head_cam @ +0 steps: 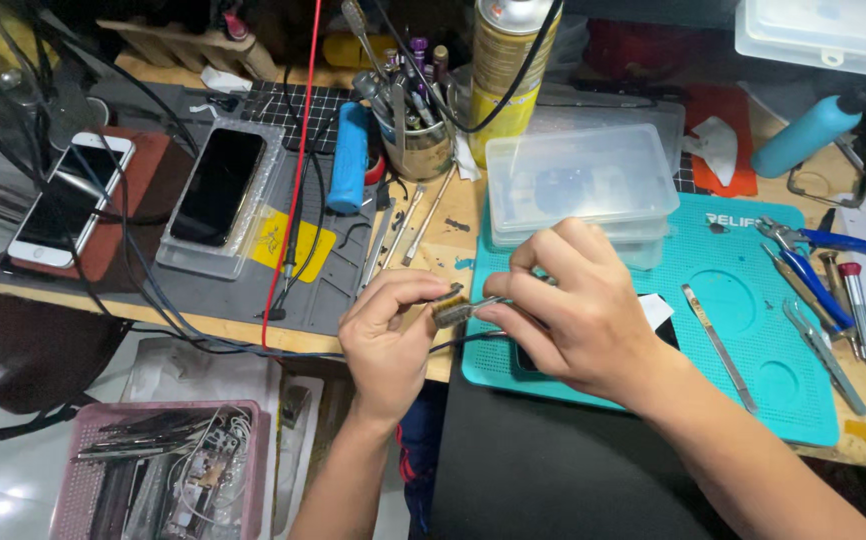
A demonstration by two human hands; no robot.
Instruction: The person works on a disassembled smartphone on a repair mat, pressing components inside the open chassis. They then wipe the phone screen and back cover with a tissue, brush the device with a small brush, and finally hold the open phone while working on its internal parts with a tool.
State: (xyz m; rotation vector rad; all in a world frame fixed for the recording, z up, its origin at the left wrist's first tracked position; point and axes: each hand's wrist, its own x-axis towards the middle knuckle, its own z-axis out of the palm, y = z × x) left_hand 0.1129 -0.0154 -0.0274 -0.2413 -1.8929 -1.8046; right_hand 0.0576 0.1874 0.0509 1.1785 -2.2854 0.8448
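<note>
At the bench edge, head view: my left hand pinches a small metal part between thumb and fingers; my right hand closes on a thin tool, tip touching the part. What kind of part it is, I cannot tell. It sits mid-air over the gap between bench and lap, at 9 o'clock of the teal mat.

Risks, as I judge them: a slip of the pinch drops the part off the edge, toward the pink basket at 7 o'clock or the floor. Too much push with the tool could flick it away or nick my left fingertips. The black cable runs just under my left wrist; a snag would jerk the grip. Tweezers at 3 o'clock lie near my right forearm, easy to sweep off.
</note>
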